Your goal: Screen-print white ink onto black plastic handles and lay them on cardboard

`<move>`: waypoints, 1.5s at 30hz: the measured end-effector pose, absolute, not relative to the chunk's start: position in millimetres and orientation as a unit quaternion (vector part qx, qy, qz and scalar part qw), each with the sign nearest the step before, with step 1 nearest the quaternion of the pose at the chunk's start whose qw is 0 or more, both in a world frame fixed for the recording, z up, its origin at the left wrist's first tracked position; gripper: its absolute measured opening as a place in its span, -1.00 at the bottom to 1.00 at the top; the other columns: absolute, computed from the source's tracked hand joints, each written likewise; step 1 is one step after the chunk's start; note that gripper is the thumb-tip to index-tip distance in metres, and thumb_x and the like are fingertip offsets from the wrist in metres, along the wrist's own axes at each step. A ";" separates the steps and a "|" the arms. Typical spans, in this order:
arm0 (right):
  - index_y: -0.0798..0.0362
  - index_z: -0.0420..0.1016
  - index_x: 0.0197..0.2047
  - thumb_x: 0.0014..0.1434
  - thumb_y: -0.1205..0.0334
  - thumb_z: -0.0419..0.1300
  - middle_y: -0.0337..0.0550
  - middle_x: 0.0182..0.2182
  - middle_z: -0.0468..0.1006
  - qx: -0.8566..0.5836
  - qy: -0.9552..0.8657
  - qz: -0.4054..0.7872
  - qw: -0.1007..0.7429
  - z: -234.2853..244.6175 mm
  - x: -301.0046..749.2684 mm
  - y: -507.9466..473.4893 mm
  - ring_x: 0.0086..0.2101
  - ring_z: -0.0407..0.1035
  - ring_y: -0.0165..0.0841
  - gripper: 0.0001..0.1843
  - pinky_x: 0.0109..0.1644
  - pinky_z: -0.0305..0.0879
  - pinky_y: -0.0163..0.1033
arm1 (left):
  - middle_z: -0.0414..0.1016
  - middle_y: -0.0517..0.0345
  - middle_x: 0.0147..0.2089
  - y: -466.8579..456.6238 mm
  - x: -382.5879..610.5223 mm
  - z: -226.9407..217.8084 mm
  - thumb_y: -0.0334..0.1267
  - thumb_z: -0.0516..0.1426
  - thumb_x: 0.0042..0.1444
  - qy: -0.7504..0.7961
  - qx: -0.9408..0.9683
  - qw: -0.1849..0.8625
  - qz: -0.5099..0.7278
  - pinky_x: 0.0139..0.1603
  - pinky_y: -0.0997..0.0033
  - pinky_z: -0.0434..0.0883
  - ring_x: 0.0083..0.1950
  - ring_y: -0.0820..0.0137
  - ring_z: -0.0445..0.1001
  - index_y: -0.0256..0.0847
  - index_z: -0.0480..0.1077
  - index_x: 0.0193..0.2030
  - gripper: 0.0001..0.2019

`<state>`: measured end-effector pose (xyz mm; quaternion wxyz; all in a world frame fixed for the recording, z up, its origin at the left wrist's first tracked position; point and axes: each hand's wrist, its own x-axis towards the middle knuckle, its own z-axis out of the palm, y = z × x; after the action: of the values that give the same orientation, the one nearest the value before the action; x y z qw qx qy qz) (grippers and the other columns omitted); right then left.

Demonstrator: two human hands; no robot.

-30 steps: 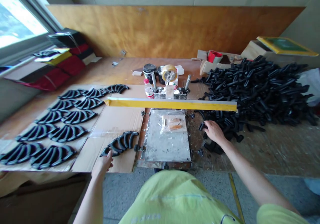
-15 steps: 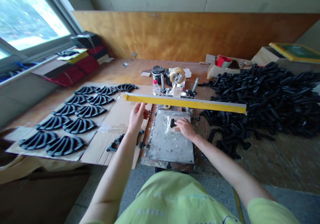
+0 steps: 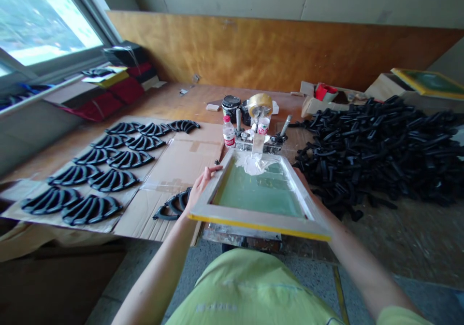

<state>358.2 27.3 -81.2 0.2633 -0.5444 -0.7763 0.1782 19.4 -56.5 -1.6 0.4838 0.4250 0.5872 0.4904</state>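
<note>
A wooden screen frame (image 3: pixel 253 219) with yellow edges and green mesh lies tilted low over the metal plate (image 3: pixel 239 236) in front of me. My left hand (image 3: pixel 200 188) grips the frame's left rail, fingers over its top. My right hand (image 3: pixel 303 180) is at the frame's right rail, mostly hidden behind it, so its fingers do not show. A fan of black curved plastic pieces (image 3: pixel 173 205) lies on the cardboard just left of my left hand. The plate's top is hidden under the mesh.
A big heap of black pieces (image 3: pixel 380 136) fills the table's right. Several fanned sets (image 3: pixel 105 168) lie in rows on cardboard (image 3: pixel 177 163) at left. Behind the frame stand a small bottle (image 3: pixel 228 133), a tape roll (image 3: pixel 259 104) and a black jar (image 3: pixel 230 106).
The frame swung down from raised to low over the plate. My right hand took a black piece from the heap to the plate, then went to the frame's right side. My left hand moved from the cardboard to the frame.
</note>
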 end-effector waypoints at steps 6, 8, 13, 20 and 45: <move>0.15 0.37 0.15 0.12 0.32 0.20 0.10 0.17 0.30 -0.543 -0.782 0.013 0.306 -43.5 321.3 72.8 0.11 0.22 -0.14 -0.50 0.22 0.16 -0.05 | 0.51 0.19 -0.34 -86.0 17.5 -72.7 0.14 0.19 -0.01 0.613 0.376 0.562 0.409 -0.40 0.48 0.37 -0.38 0.39 0.45 -0.17 0.22 0.29 -0.25; 0.15 0.32 0.18 0.08 0.33 0.25 0.10 0.16 0.29 -0.501 -0.825 0.005 0.260 -37.2 286.0 83.6 0.11 0.19 -0.11 -0.43 0.18 0.17 -0.04 | 0.51 0.19 -0.36 -86.1 20.7 -90.9 0.11 0.20 -0.03 0.623 0.366 0.556 0.411 -0.41 0.48 0.37 -0.40 0.39 0.46 -0.17 0.18 0.32 -0.21; 0.13 0.47 -0.19 0.15 0.37 0.16 0.02 -0.24 0.50 -0.495 -0.861 0.054 0.106 -47.9 242.5 78.7 -0.13 0.30 -0.17 -0.86 -0.06 0.25 -0.15 | 0.55 0.13 -0.32 -83.0 21.7 -103.6 0.09 0.21 -0.03 0.639 0.363 0.539 0.411 -0.41 0.45 0.40 -0.37 0.35 0.50 -0.19 0.30 0.25 -0.29; 0.10 0.47 -0.29 0.10 0.49 0.08 -0.07 -0.32 0.50 -0.310 -0.941 0.093 0.094 -48.8 271.7 25.6 -0.19 0.30 -0.24 -0.81 -0.14 0.19 -0.23 | 0.58 0.11 -0.29 -83.4 20.3 -107.3 0.10 0.21 -0.03 0.639 0.351 0.542 0.419 -0.36 0.44 0.42 -0.33 0.33 0.52 -0.18 0.33 0.23 -0.31; 0.02 0.39 0.16 0.23 0.15 0.11 -0.02 -0.16 0.46 -0.587 -0.742 0.030 0.322 -7.8 332.6 121.9 -0.19 0.35 -0.20 -0.56 -0.06 0.26 -0.15 | 0.55 0.09 -0.11 -51.6 15.1 28.0 0.24 0.10 0.04 0.599 0.423 0.496 0.465 -0.25 0.45 0.40 -0.18 0.30 0.48 -0.24 0.48 -0.02 -0.40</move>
<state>332.6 121.9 -7.8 0.3224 -0.5869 -0.7421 0.0300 15.1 -51.6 28.0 0.4959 0.4233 0.5991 0.4648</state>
